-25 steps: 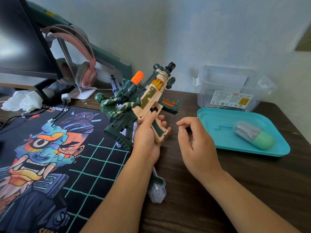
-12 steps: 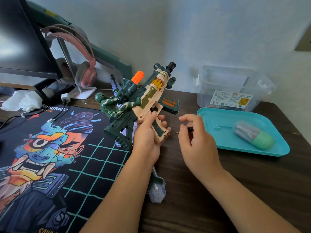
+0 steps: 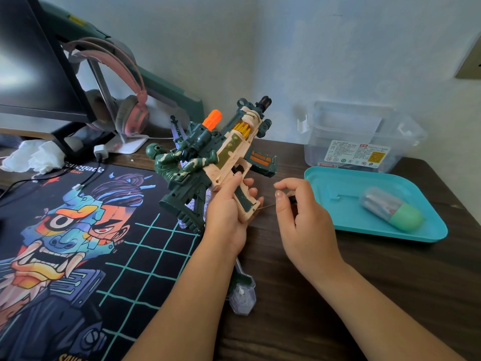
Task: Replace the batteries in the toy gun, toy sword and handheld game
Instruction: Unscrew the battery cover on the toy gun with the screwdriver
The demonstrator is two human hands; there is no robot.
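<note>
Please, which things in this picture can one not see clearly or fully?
Head view, the only one:
- Screwdriver: the handle is mostly hidden inside the right hand; its tip at the toy gun grip is too small to make out.
- Toy sword: mostly covered by the gun and the arm of the left hand.
- Box label: print too small to read.
- Capsule: contents blurred behind its clear shell.
</note>
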